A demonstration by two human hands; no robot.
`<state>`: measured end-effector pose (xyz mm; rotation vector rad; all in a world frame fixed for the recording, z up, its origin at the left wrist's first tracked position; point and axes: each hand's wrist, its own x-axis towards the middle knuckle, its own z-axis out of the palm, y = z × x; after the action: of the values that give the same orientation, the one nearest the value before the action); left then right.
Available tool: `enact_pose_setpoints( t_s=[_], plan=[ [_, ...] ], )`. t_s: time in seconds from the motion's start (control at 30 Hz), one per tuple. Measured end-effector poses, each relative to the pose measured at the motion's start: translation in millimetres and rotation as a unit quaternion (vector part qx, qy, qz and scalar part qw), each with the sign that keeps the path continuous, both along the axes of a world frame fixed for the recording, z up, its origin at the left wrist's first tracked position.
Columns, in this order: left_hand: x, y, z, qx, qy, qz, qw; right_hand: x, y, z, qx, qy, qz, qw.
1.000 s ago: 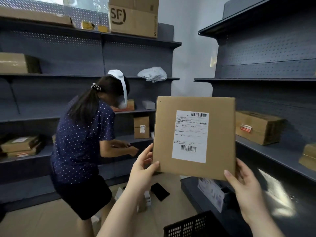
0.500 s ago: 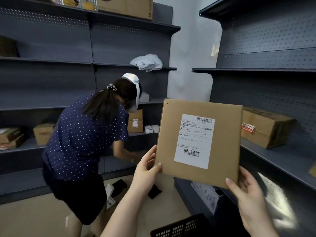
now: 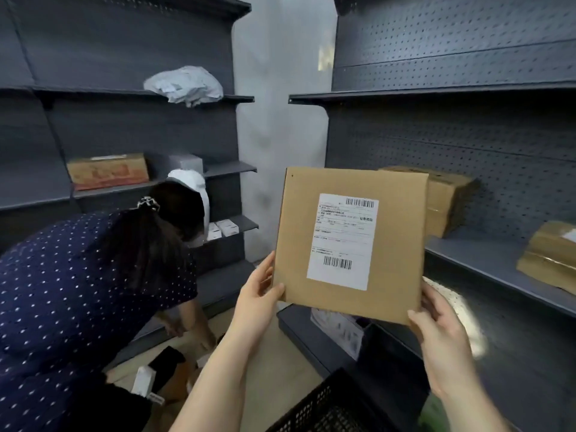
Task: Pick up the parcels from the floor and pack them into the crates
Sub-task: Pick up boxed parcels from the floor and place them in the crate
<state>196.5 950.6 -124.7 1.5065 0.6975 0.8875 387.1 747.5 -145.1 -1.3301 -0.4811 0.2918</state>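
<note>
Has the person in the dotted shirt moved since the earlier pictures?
Yes. The person in the dotted shirt bent downward: the head, earlier level with the orange box, is now below it.

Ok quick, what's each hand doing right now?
Left hand: holding the flat cardboard parcel at its lower left corner.
Right hand: holding its lower right corner.

The parcel [image 3: 350, 244], a flat brown cardboard square with a white label [image 3: 343, 241] bearing 2 barcodes, stood upright and slightly tilted, its labelled face toward the camera. The left hand [image 3: 257, 294] pinched its lower left corner and the right hand [image 3: 436, 322] its lower right. The black perforated crate [image 3: 330, 406] sat below it at the bottom edge, while a white box [image 3: 143, 381] and a dark packet [image 3: 166, 364] lay on the floor [image 3: 280, 369].
</note>
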Motion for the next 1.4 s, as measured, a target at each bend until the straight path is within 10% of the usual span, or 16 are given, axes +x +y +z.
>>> enact_pose_setpoints(
  t_s=[0.63,1.4],
  plan=[
    [81.1,111.0,-120.0,-0.053,0.124,-0.23,0.964,-54.2,45.1,-110.8,-0.166,0.1,-0.242,0.951],
    [174.9,101.4,-384.9,-0.086,0.289,-0.252,0.92,18.1,38.3,-366.6,-0.302,0.284,-0.179,0.892]
  ],
)
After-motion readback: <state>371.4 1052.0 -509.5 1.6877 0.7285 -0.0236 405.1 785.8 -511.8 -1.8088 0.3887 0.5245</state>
